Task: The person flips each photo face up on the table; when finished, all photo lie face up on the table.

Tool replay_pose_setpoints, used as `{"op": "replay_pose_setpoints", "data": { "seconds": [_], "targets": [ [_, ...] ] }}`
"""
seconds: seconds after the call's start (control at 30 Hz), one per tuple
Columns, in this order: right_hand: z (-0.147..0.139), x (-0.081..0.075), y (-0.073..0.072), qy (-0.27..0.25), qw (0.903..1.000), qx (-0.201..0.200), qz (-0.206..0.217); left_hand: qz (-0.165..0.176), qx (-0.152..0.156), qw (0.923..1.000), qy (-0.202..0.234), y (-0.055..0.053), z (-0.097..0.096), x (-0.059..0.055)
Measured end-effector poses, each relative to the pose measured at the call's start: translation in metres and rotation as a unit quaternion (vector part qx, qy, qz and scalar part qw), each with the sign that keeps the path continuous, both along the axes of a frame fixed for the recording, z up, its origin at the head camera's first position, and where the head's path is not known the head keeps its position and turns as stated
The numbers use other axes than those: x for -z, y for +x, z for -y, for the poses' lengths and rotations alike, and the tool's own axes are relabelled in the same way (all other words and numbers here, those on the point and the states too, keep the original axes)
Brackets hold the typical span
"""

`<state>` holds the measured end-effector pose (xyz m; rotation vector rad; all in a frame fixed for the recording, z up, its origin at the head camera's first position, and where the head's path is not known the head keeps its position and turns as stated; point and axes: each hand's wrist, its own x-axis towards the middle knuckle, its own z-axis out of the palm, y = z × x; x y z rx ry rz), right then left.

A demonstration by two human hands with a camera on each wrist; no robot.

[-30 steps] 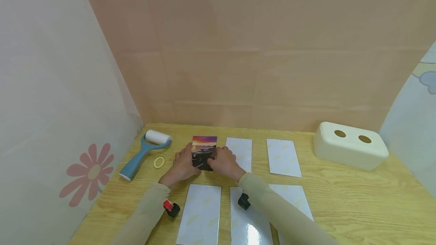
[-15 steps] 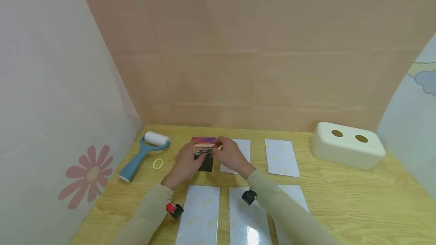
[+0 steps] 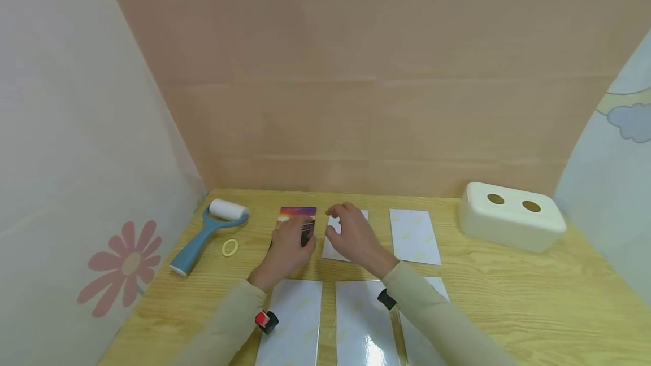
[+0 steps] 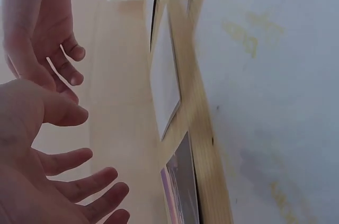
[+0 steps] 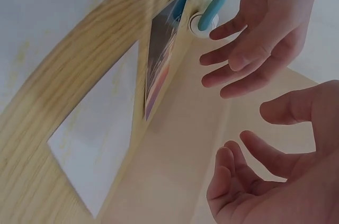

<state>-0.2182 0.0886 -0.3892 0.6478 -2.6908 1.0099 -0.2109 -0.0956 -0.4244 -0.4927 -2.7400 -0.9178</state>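
Observation:
In the head view, a photo card (image 3: 297, 212) with a purple and orange sunset lies face up at the back left of the table. My left hand (image 3: 289, 248) is above it, fingers spread and relaxed. Nothing is held in it, as the left wrist view shows. To its right, my right hand (image 3: 358, 242) hovers over a white card (image 3: 331, 250), its fingers loosely bent and holding nothing. The right wrist view shows both the photo card (image 5: 165, 54) and the white card (image 5: 100, 123) flat on the wood, apart from the hands.
Another white card (image 3: 415, 236) lies farther right. Several larger white sheets, including a glossy one (image 3: 362, 309), lie in front under the forearms. A lint roller (image 3: 195, 244) with a blue handle and a yellow ring (image 3: 230, 247) are left. A cream box (image 3: 508, 227) with two holes stands right.
Both hands have left the edges of the photo card and lifted off it. My right hand has moved right over the white card. The photo card stays on the table.

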Motion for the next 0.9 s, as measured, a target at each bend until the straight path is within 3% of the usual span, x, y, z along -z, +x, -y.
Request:
{"op": "replay_pose_setpoints", "data": {
  "seconds": [0.2, 0.47, 0.6, 0.9],
  "targets": [
    [-0.015, 0.002, 0.006, 0.028, 0.9995, 0.010, -0.014, -0.003, 0.024, 0.9992, -0.032, 0.004, -0.008, 0.002],
    [-0.042, 0.014, 0.014, 0.073, 0.9969, 0.022, -0.019, 0.053, 0.030, 0.9946, -0.084, 0.002, -0.020, 0.006],
    [-0.053, 0.021, 0.015, 0.090, 0.9957, 0.019, -0.013, 0.076, 0.036, 0.9929, -0.084, 0.003, -0.024, 0.009],
    [-0.073, 0.033, 0.011, 0.140, 0.9899, 0.020, 0.009, 0.089, 0.048, 0.9897, -0.101, 0.003, -0.028, 0.009]
  ]
}}
